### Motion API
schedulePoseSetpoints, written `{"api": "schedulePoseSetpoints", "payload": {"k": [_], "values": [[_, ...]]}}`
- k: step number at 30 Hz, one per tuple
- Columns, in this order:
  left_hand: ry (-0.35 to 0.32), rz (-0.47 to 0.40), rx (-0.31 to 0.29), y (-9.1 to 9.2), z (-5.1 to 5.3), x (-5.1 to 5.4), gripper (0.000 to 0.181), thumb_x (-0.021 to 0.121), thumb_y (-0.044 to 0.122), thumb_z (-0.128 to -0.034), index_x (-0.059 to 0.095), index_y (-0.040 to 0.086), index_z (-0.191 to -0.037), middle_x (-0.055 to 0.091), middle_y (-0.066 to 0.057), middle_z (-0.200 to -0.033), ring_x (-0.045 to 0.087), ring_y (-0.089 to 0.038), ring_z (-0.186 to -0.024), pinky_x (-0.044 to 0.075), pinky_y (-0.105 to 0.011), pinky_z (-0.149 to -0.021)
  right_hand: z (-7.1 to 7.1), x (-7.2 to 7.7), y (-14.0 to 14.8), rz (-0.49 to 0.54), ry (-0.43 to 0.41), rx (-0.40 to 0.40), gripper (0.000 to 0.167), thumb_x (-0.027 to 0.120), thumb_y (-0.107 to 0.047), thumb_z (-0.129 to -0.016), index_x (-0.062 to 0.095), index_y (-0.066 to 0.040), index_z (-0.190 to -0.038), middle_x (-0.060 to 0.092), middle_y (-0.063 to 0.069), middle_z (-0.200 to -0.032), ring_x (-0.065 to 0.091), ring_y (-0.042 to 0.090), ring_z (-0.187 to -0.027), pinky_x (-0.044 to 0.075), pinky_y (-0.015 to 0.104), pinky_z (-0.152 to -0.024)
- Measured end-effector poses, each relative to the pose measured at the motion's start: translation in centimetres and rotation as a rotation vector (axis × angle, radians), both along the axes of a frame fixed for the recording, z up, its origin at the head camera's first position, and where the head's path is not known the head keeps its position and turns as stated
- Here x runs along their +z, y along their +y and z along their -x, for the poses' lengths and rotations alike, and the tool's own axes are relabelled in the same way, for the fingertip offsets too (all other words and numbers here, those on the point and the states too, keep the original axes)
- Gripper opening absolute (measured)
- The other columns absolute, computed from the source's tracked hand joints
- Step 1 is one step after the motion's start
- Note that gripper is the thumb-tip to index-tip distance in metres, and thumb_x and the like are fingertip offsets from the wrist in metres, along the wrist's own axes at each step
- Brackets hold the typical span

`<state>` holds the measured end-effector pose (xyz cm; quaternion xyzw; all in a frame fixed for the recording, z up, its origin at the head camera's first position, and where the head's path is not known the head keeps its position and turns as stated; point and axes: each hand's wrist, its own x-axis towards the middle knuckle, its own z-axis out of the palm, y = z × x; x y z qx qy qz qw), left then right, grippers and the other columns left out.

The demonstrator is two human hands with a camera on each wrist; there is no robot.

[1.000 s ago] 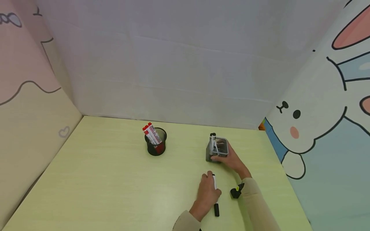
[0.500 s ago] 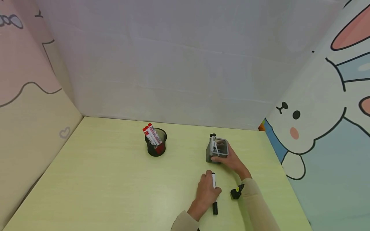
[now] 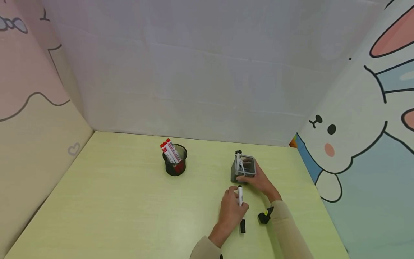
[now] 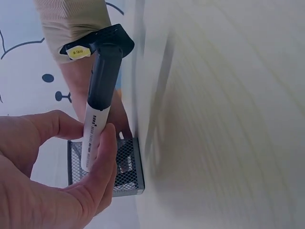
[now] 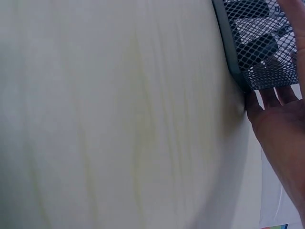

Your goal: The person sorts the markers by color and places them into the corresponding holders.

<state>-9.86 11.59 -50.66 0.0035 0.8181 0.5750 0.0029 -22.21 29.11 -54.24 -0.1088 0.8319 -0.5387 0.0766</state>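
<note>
A white marker with black ends point(image 3: 240, 196) is pinched between the thumb and fingers of my left hand point(image 3: 230, 210). In the left wrist view the marker point(image 4: 97, 119) stands up from the fingers, its black end toward the camera. Just beyond it, a square mesh pen holder point(image 3: 235, 177) stands on the table, apart from the marker. Black-capped markers point(image 3: 238, 161) lean in its left side. My right hand point(image 3: 261, 182) grips the holder from the right, thumb along the near wall. The right wrist view shows fingers at the mesh holder's point(image 5: 257, 47) lower edge.
A round black mesh cup point(image 3: 174, 170) holding several red-capped markers point(image 3: 170, 151) stands farther left on the pale table point(image 3: 129, 201). White sheeting point(image 3: 194, 90) closes off the back. A printed cartoon wall point(image 3: 365, 187) lies along the right.
My left hand has moved forward a little, carrying the marker closer to the pen holder. The right hand keeps its grip and the holder stays in place.
</note>
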Motion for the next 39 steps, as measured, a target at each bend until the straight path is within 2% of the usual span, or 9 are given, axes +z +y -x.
{"api": "schedulePoseSetpoints", "payload": {"k": [4,9,16,19,25,32,39], "values": [[0.016,-0.061,0.028,0.0,0.4,0.0,0.047,0.076,-0.002,-0.0757,0.060,-0.004,-0.120,0.058,-0.004,-0.090,0.057,-0.007,-0.068,0.048,-0.025,-0.060,0.0,0.0,0.0,0.005,0.006,0.005,0.087,0.088,-0.018,-0.083,0.035,-0.014,-0.151,0.052,0.014,-0.143,0.049,0.031,-0.127,0.035,0.056,-0.111],[0.038,-0.109,0.057,-0.1,0.8,0.2,0.043,0.076,-0.002,-0.0756,0.062,-0.001,-0.116,0.060,-0.003,-0.090,0.061,-0.009,-0.071,0.050,-0.024,-0.060,0.0,-0.1,0.1,0.001,0.011,0.004,0.086,0.088,-0.019,-0.083,0.035,-0.014,-0.151,0.053,0.013,-0.143,0.050,0.029,-0.127,0.036,0.054,-0.111],[0.057,-0.181,0.069,-0.3,1.5,0.8,0.042,0.073,-0.001,-0.0771,0.061,0.001,-0.118,0.062,-0.002,-0.095,0.061,-0.008,-0.077,0.053,-0.024,-0.067,0.3,-0.4,0.3,0.007,0.076,0.028,0.076,0.083,-0.003,-0.085,0.039,-0.005,-0.147,0.053,0.020,-0.141,0.051,0.026,-0.124,0.041,0.025,-0.102],[0.077,-0.206,0.077,-0.4,1.8,1.0,0.042,0.073,0.001,-0.0787,0.061,0.002,-0.118,0.061,-0.001,-0.096,0.060,-0.007,-0.079,0.053,-0.024,-0.068,0.4,-0.4,0.3,0.041,0.084,0.046,0.074,0.081,0.001,-0.086,0.039,-0.003,-0.146,0.054,0.022,-0.139,0.052,0.023,-0.122,0.040,0.019,-0.099],[0.128,-0.248,0.125,-0.4,2.7,1.9,0.038,0.071,-0.001,-0.0791,0.062,0.002,-0.116,0.062,-0.001,-0.096,0.062,-0.009,-0.080,0.055,-0.022,-0.066,0.2,-0.3,0.3,0.051,0.088,0.057,0.074,0.080,0.002,-0.086,0.038,-0.003,-0.147,0.054,0.022,-0.138,0.052,0.017,-0.118,0.040,0.019,-0.098],[0.221,-0.300,0.154,-0.5,3.6,2.9,0.035,0.070,-0.002,-0.0803,0.062,-0.001,-0.115,0.063,-0.005,-0.096,0.063,-0.014,-0.080,0.056,-0.024,-0.066,0.1,0.0,0.2,0.074,0.093,0.068,0.075,0.077,0.008,-0.086,0.036,0.000,-0.149,0.052,0.026,-0.139,0.051,0.023,-0.119,0.040,0.018,-0.098],[0.239,-0.307,0.156,-0.9,4.5,4.2,0.035,0.070,-0.003,-0.0852,0.060,-0.001,-0.119,0.063,-0.007,-0.100,0.063,-0.016,-0.085,0.056,-0.024,-0.068,0.3,-0.5,0.4,0.069,0.085,0.073,0.075,0.078,0.003,-0.089,0.036,-0.004,-0.151,0.051,0.023,-0.143,0.050,0.016,-0.124,0.040,0.018,-0.100]]}}
